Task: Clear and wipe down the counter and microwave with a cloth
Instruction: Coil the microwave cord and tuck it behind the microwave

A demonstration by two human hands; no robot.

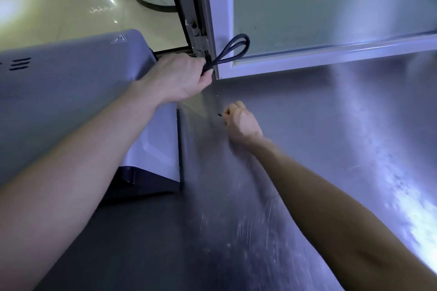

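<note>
While the microwave point(71, 92) sits at the left of the steel table point(307, 149), we see the left hand point(177, 78) above its far corner, grip clenched around a looped black cord point(233, 51). Farther right, the right hand point(241, 121) rests curled on the table, pinching something tiny and dark.

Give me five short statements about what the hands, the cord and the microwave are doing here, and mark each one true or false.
1. The left hand grips a looped black cord. True.
2. The right hand holds a cloth. False: no cloth is in view; its fingers are curled near the steel counter.
3. The microwave sits to the left of both hands. True.
4. The cord lies flat on the counter. False: it is lifted, its loop in front of the window frame.
5. The two hands touch each other. False: they are apart.
</note>
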